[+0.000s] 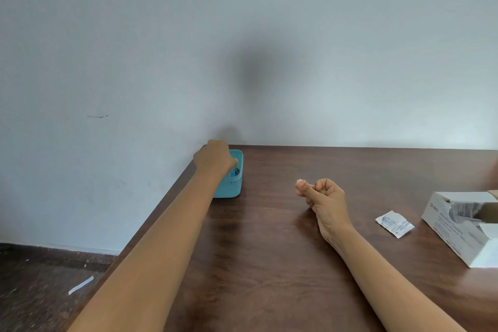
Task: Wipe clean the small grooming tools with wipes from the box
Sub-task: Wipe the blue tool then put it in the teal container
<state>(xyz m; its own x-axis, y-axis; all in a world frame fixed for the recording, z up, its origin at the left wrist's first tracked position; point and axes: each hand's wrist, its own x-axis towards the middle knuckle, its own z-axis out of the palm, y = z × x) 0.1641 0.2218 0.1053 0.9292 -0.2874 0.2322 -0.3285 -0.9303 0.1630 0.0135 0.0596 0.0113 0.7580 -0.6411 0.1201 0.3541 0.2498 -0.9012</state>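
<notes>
Reaches with the left hand [214,159] over the far left corner of the brown wooden table [269,250] and down into a small teal plastic bin [234,187], fingers dipped below the rim and hidden there (cannot tell whether curled round anything or loose). Gives only a glimpse of the grooming tools [236,171] inside the bin: dark and blue bits just beside the thumb, too small to name singly. Holds the right hand [324,197] above the middle of the table, well apart from the bin, pinching a small white wipe [299,182] between thumb tip and forefinger, the other fingers curled into the palm. To the right of that hand, flat on the table: a torn-open white wipe packet [394,224] with blue print. Just beyond it, at the right edge of view: a white cardboard box of alcohol swabs [458,234], top torn open, set at an angle, partly cut off by the frame. Behind the table, a plain pale wall [242,35]; down left, a dark floor [40,277] with a white strip [80,285] lying on it.
</notes>
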